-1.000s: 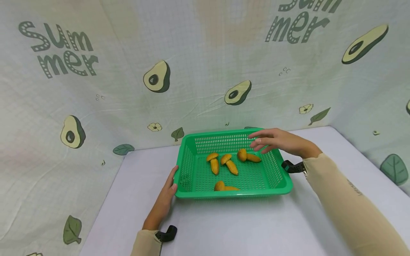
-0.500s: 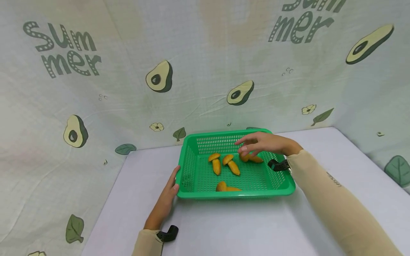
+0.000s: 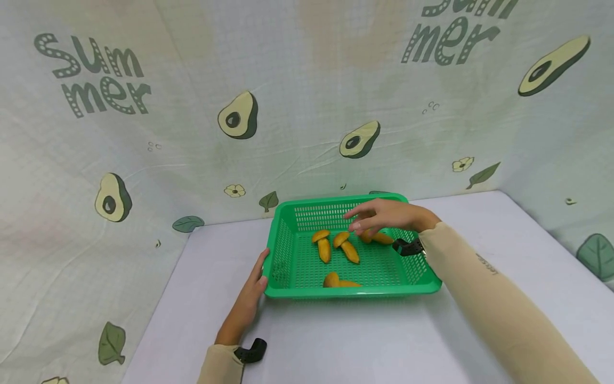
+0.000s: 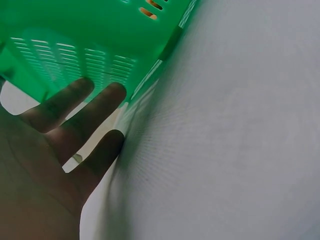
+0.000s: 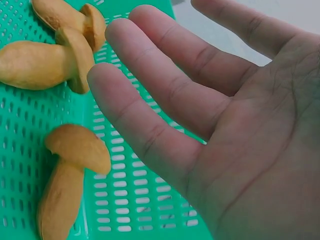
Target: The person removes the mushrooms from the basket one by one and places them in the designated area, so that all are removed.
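A green perforated plastic basket (image 3: 352, 291) sits on the table with several yellow-brown mushrooms inside. One mushroom (image 3: 324, 246) lies at the left, another (image 3: 347, 248) beside it, a third (image 3: 382, 238) at the right, partly behind my right hand, and one (image 3: 338, 280) near the front wall. My right hand (image 3: 384, 213) hovers over the basket's back right part, fingers extended and holding nothing; the right wrist view shows a mushroom (image 5: 67, 175) below the fingertips. My left hand (image 3: 247, 301) rests against the basket's left side, its fingers straight along the wall (image 4: 95, 55) in the left wrist view.
The basket stands on a white-covered table (image 3: 336, 341). Close behind it rises a pale cloth backdrop (image 3: 288, 64) printed with avocados and leaves, which also bounds the left and right sides.
My right hand has moved left and slightly down, from the basket's right edge to over the mushrooms. The left hand stays at the basket's side, and the mushrooms have not moved.
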`<move>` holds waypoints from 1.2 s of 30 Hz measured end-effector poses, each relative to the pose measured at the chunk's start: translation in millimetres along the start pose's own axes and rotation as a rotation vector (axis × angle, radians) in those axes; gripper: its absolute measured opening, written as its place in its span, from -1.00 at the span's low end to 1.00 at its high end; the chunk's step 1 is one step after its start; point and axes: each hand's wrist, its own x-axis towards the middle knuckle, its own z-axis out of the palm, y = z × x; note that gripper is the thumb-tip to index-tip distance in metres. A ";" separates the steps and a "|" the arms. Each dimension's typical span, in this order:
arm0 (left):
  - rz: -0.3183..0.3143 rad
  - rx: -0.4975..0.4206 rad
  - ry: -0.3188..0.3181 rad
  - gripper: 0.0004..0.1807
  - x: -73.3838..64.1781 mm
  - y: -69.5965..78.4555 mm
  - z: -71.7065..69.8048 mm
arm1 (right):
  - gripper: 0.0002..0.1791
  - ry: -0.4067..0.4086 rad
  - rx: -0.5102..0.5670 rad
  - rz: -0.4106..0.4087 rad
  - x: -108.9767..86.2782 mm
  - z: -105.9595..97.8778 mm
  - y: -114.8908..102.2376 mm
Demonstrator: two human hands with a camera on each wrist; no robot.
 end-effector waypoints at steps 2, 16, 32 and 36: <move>-0.007 -0.003 -0.009 -0.38 -1.2 -1.6 -1.0 | -0.42 -0.014 0.016 0.009 4.1 3.6 -2.3; 0.021 -0.051 -0.079 -0.37 -1.8 -7.9 -5.0 | -0.38 -0.116 -0.055 -0.003 30.2 25.5 -7.5; -0.010 -0.054 -0.065 -0.35 -1.5 -6.4 -4.7 | -0.42 -0.217 -0.135 0.018 46.0 42.9 8.3; -0.020 -0.059 -0.057 -0.34 -2.0 -6.8 -4.8 | -0.44 -0.247 -0.155 0.013 49.4 49.6 10.3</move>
